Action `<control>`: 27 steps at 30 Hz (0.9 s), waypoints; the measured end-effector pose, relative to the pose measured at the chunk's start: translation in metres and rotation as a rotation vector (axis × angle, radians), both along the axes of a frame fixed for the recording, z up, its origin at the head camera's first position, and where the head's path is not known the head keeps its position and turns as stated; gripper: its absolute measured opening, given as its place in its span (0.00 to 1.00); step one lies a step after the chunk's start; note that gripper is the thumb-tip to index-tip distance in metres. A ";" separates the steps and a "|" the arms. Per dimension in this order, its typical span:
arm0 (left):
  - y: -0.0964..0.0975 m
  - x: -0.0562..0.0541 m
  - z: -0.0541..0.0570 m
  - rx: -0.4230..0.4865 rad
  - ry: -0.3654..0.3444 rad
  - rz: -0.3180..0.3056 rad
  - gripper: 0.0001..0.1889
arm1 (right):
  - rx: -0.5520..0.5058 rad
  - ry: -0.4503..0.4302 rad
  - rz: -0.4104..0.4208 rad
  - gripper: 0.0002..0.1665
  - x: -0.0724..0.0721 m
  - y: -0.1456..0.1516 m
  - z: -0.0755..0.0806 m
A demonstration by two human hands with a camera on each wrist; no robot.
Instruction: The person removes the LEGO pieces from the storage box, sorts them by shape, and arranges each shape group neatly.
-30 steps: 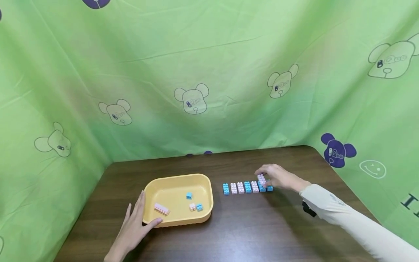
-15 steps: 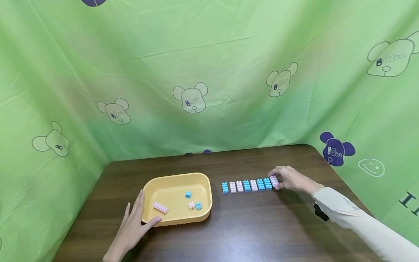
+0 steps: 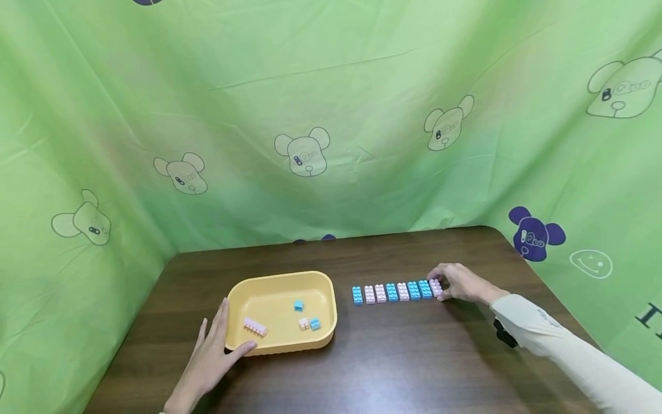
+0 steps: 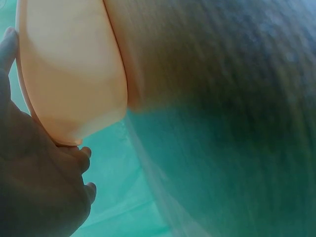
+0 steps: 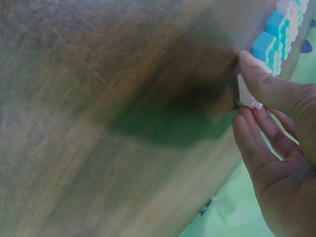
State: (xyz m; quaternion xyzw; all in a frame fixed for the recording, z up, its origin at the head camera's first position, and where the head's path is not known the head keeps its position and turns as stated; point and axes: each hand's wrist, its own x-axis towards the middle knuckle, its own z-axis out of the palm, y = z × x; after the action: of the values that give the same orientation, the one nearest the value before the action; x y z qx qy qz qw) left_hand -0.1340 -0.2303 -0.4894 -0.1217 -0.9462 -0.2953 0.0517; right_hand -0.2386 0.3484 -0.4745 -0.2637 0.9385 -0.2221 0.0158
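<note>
My right hand pinches a lilac building brick between thumb and fingers at the right end of a row of bricks on the table. In the right wrist view, part of this brick shows between the thumb and fingers. A blue brick lies immediately to its left. My left hand rests against the near-left corner of a yellow tray, fingers along its left side and thumb on the front rim. Inside the tray lie a long pink brick, a small pale pink brick and small blue bricks.
Leftward the row continues with pink and blue bricks, ending at a blue brick. All stand upright to my view, side by side. The dark wooden table meets a green printed curtain at the back and sides.
My right hand has carried the lilac brick rightward from above the row and down to its right end, where it now sits. My left hand stays at the tray.
</note>
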 end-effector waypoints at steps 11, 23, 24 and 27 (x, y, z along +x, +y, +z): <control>0.000 -0.001 0.000 -0.001 -0.002 -0.002 0.58 | -0.006 0.023 0.033 0.28 0.000 0.004 -0.004; 0.000 -0.002 0.000 0.001 -0.011 -0.004 0.57 | 0.019 -0.019 -0.004 0.30 0.003 0.006 0.004; 0.000 -0.002 0.000 0.001 -0.012 -0.003 0.57 | 0.017 -0.027 -0.007 0.29 0.003 0.006 0.005; 0.000 -0.001 0.001 0.000 -0.009 -0.002 0.58 | 0.007 -0.039 -0.012 0.29 0.001 0.006 0.011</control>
State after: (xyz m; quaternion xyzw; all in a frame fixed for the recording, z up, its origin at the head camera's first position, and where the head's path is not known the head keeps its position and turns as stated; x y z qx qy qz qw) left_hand -0.1355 -0.2304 -0.4888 -0.1212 -0.9463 -0.2960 0.0475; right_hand -0.2374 0.3541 -0.4637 -0.2538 0.9403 -0.2241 0.0339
